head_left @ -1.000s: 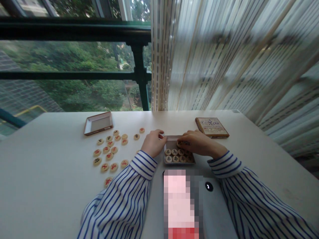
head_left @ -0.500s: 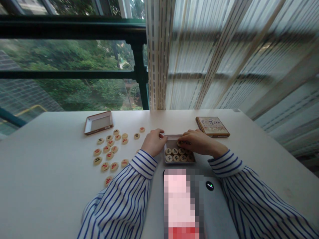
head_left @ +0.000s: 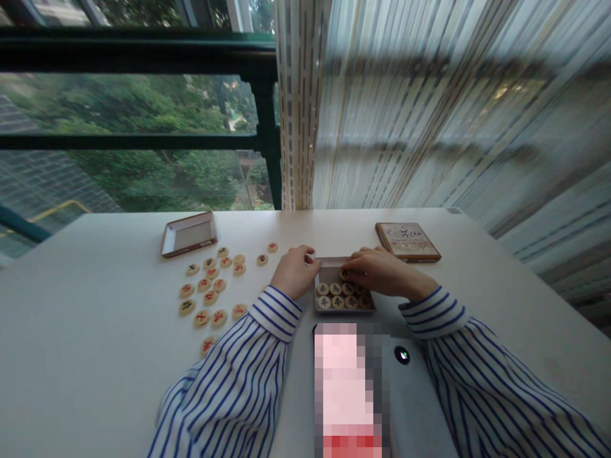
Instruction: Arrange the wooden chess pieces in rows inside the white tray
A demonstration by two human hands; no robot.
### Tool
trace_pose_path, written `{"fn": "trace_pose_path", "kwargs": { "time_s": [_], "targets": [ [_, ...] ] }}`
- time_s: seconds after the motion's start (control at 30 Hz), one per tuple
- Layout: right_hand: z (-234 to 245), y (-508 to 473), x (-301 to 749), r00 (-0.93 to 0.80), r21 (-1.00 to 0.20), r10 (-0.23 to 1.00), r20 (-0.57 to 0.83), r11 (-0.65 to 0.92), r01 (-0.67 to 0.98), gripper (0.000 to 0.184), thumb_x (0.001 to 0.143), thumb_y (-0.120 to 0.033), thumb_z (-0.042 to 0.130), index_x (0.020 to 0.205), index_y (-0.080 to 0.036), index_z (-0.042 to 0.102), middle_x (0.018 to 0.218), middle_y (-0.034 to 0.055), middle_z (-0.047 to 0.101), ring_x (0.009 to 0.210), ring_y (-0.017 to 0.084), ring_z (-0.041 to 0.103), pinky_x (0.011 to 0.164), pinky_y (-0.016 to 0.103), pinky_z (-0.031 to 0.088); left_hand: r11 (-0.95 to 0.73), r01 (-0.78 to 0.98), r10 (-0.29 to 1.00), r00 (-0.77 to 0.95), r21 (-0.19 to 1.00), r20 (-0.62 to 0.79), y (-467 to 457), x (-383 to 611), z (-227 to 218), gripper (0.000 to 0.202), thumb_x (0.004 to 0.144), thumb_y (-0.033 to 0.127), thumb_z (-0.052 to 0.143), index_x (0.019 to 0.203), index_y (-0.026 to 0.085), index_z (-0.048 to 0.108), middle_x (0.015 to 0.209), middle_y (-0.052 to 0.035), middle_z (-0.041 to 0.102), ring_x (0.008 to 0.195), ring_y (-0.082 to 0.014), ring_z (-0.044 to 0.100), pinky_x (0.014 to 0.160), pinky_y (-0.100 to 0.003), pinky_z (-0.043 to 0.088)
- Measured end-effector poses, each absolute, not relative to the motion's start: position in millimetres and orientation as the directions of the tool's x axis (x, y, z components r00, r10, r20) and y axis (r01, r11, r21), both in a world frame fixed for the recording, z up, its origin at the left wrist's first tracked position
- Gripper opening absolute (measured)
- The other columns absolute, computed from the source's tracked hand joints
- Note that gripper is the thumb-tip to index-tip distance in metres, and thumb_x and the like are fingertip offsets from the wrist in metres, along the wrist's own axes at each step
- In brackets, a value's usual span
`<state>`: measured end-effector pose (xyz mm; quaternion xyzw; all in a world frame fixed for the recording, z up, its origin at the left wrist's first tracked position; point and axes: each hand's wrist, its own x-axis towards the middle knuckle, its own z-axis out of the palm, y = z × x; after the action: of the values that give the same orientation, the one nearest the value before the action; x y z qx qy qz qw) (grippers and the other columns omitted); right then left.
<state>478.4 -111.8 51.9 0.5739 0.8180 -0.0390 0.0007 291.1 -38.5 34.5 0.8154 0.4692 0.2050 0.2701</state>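
My left hand [head_left: 294, 272] is at the left wall of a shallow open box [head_left: 328, 275], fingers bent and thumb against its rim, holding the box. Inside the box, round xiangqi pieces [head_left: 337, 302] with black characters lie in two rows along the near side. My right hand [head_left: 382, 270] reaches in over the far right part, its fingertips pinching a xiangqi piece [head_left: 344, 275] low in the box. Its fingers cover some of the pieces on that side. Loose xiangqi pieces [head_left: 218, 317], mostly red-marked with several black ones, are scattered left of my left hand.
An open box lid [head_left: 189, 235] lies at the far left of the white table [head_left: 95, 318]. A closed, printed flat box [head_left: 409, 240] sits at the far right. Close to me are a phone [head_left: 346, 381] with a blurred screen and a grey device [head_left: 415, 401]. Behind are a window railing and a curtain.
Hands, box and pieces are almost where they were. My right fingertips have shifted slightly at the pinched piece. The curtain has moved a little.
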Motion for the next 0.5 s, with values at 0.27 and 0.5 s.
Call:
{"fn": "trace_pose_path", "kwargs": {
  "time_s": [0.27, 0.5],
  "targets": [
    [52.8, -113.2, 479.3, -0.348, -0.064, 0.936, -0.055, 0.344, 0.937, 0.023, 0.085, -0.032, 0.045, 0.097, -0.029, 0.063, 0.091, 0.0029, 0.065, 0.087, 0.018, 0.055, 0.065, 0.029, 0.029, -0.416, 0.65, 0.875, 0.476, 0.636, 0.086, -37.6, 291.7, 31.8, 0.033, 0.073, 0.029, 0.053, 0.101, 0.013, 0.06, 0.084, -0.007, 0.066, 0.08, -0.018, 0.06, 0.072, -0.027, 0.045],
    [55.8, -113.3, 477.1, -0.349, -0.056, 0.934, -0.077, 0.346, 0.937, 0.023, 0.084, -0.032, 0.045, 0.096, -0.028, 0.064, 0.091, 0.0036, 0.065, 0.088, 0.019, 0.055, 0.066, 0.03, 0.029, -0.42, 0.652, 0.873, 0.48, 0.632, 0.085, -37.4, 290.5, 32.0, 0.032, 0.074, 0.03, 0.052, 0.101, 0.014, 0.06, 0.085, -0.0068, 0.066, 0.081, -0.0174, 0.06, 0.073, -0.026, 0.045]
  ]
}}
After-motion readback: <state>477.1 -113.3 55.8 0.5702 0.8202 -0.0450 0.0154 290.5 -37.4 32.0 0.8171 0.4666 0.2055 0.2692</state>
